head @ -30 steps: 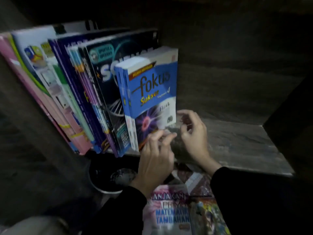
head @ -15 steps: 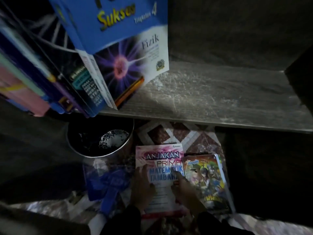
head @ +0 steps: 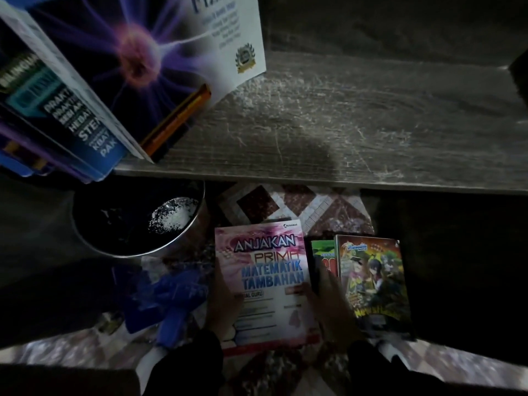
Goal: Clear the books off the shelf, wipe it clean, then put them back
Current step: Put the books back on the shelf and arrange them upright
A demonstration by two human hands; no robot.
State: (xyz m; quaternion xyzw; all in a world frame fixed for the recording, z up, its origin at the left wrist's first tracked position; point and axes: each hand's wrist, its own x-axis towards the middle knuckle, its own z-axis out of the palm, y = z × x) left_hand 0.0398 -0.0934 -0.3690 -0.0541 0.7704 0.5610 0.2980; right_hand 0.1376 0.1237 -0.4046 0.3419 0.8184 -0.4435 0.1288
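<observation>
We located the task item, the pink mathematics workbook point(head: 268, 270) titled "Anjakan Prima Matematik Tambahan", lying flat and face up on the patterned floor mat point(head: 288, 204), below the front edge of the shelf board point(head: 371, 124). Our right hand point(head: 328, 304) gripped its right edge, thumb on the cover and fingers down in the gap beside a stack of comic books point(head: 374, 287). Our left hand point(head: 225, 298) lay against its left edge. The light was too dim for us to tell whether those fingers were curled under it. On the shelf board, at its left end, we recorded a leaning row of books, the Fizik textbook point(head: 137, 61) outermost. A metal bowl point(head: 134, 224) and crumpled blue plastic point(head: 168, 298) sat left of the workbook.
</observation>
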